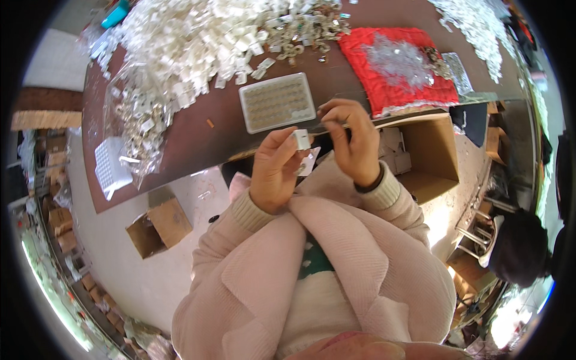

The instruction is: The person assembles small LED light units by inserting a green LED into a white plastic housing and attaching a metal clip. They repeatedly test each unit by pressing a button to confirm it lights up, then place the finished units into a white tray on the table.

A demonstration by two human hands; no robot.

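Observation:
My left hand (273, 171) is closed around a small white plastic block (302, 139) with a dark slot in its side, held above my lap near the table edge. Below those fingers shows a pale flat piece (309, 162), partly hidden, and I cannot tell whether it is gripped too. To the right, my right hand (355, 143) is raised with its fingers bent and the tips close together; whatever they hold, if anything, is too small to name. Just beyond both hands lies a clear rectangular tray (277, 126) with rows of small round pieces and several white ones in a corner.
A large heap of white plastic parts (192, 45) covers the back of the brown table (198, 135). On a red cloth (357, 60) lie clear plastic bits (399, 63). A clear bag of parts (141, 120) and a white grid tray (111, 167) sit left. Cardboard boxes (432, 153) stand below.

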